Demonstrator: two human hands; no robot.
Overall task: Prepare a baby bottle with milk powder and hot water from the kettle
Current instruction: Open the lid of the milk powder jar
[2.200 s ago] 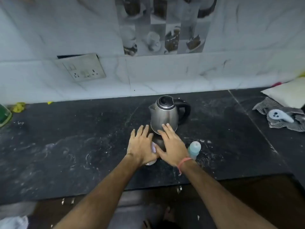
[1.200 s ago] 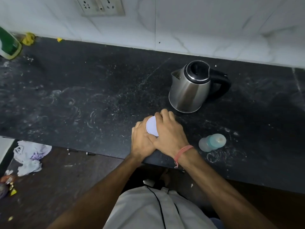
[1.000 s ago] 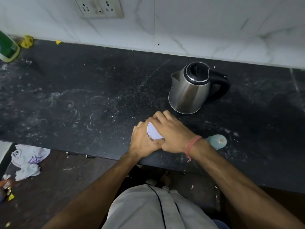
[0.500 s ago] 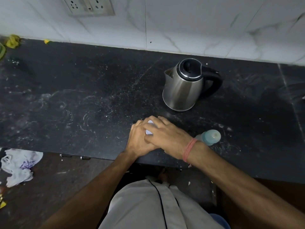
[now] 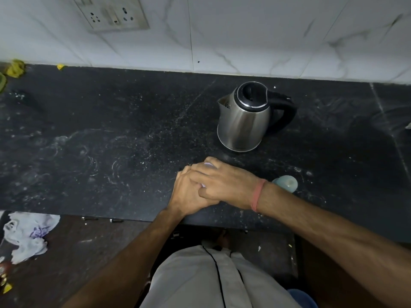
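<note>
Near the front edge of a dark, powder-dusted countertop [image 5: 111,138], a small container with a pale lilac lid [image 5: 209,164], nearly all hidden: left hand [image 5: 186,194] wrapped round its side from below, right hand [image 5: 224,183] curled over the top, fingers of both clenched on it. Only slivers of lid visible between the fingers. Just right of the right wrist, past an orange wristband [image 5: 258,194], a pale blue baby bottle [image 5: 287,183], partly covered by the forearm. Behind the hands, apart from them, an upright steel kettle [image 5: 244,121], black lid closed, handle turned right. On the tiled wall, upper left, a socket plate [image 5: 113,15]. On the floor, lower left, crumpled white plastic [image 5: 29,234].
</note>
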